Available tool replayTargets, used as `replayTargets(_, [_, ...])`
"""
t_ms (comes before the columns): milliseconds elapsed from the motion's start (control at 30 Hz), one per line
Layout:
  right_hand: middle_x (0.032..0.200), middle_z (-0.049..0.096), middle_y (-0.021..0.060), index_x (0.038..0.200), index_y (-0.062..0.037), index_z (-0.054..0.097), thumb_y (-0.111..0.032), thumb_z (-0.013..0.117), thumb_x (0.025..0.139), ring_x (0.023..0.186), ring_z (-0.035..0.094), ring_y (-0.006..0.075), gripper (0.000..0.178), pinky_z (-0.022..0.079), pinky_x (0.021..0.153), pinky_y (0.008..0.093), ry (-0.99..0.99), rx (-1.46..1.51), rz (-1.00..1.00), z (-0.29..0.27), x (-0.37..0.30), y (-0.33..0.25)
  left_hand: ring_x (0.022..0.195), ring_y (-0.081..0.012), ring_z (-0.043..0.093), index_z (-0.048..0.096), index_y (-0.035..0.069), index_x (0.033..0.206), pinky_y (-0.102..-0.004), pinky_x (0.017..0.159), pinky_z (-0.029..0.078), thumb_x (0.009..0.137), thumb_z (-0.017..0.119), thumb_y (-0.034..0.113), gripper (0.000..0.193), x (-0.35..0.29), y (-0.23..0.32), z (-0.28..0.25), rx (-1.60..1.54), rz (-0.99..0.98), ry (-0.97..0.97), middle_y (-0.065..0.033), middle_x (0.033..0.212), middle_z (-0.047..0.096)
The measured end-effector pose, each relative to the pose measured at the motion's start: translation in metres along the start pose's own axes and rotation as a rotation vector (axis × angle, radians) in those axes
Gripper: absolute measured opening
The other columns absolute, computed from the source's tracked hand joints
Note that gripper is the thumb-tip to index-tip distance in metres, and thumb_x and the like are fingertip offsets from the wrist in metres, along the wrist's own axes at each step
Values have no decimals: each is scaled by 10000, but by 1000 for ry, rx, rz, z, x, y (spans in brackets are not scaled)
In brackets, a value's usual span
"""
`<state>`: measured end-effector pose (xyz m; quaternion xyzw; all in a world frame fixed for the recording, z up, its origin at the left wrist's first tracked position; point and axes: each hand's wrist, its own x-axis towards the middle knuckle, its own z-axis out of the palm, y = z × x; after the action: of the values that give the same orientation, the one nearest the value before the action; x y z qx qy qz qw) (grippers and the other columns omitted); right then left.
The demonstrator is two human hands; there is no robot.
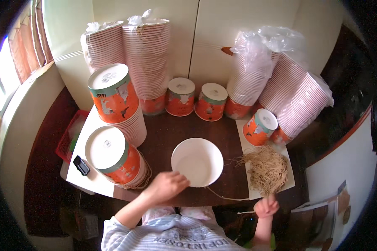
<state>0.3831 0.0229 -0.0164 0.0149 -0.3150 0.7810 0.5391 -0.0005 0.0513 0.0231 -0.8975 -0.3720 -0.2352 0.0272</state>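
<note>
An open paper bucket (197, 162), white inside, stands near the table's front edge. My left hand (167, 186) is closed at its near left rim, fingertips against the edge. From the bucket's near side a thin tan cord (227, 198) runs right to my right hand (267, 206), closed on it just off the table's front edge. A short pale end sticks out left of that hand. Beyond it lies a loose heap of tan cords (267, 169) on a white sheet (291, 178). Exactly how my left fingers grip is partly hidden.
Upside-down orange buckets (113, 102) with white bases rest on stacks at the left, beside a black object (81, 165). Tall plastic-wrapped stacks (146, 58) line the back and right (295, 83). More orange buckets (180, 98) sit between them. A red basket (69, 136) is at far left.
</note>
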Motion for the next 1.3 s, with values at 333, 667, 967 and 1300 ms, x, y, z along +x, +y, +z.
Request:
replayTargets(333, [505, 327, -38, 758, -122, 446, -206, 395, 845, 412, 250, 70, 131, 203, 425, 226, -2, 219, -111, 74, 139, 47, 585, -194, 579, 606, 40, 846, -295, 510, 470, 732, 612, 72, 118, 33, 77, 7, -711, -325, 197, -98, 727, 567])
replayTargets(667, [511, 360, -11, 744, -96, 466, -251, 422, 864, 418, 264, 85, 200, 199, 420, 242, -112, 333, 30, 104, 178, 80, 535, -103, 445, 589, 58, 1009, -234, 503, 408, 754, 635, 129, 269, 42, 66, -6, -909, -498, 199, -48, 766, 506])
replayTargets(967, [505, 344, -8, 729, -82, 460, -252, 416, 870, 418, 263, 89, 225, 205, 420, 247, -94, 267, 66, 104, 184, 89, 625, -128, 504, 614, 23, 783, -238, 536, 402, 750, 643, 98, 87, 34, 47, 1, -990, -437, 294, -48, 720, 546])
replayTargets(1300, [743, 614, 65, 901, -46, 605, -98, 609, 746, 693, 592, 170, 163, 468, 607, 287, -452, -1691, 42, 85, 192, 103, 673, -221, 568, 612, 57, 755, -313, 565, 471, 678, 649, 98, 95, 22, 12, -28, -508, -498, 246, -75, 755, 546])
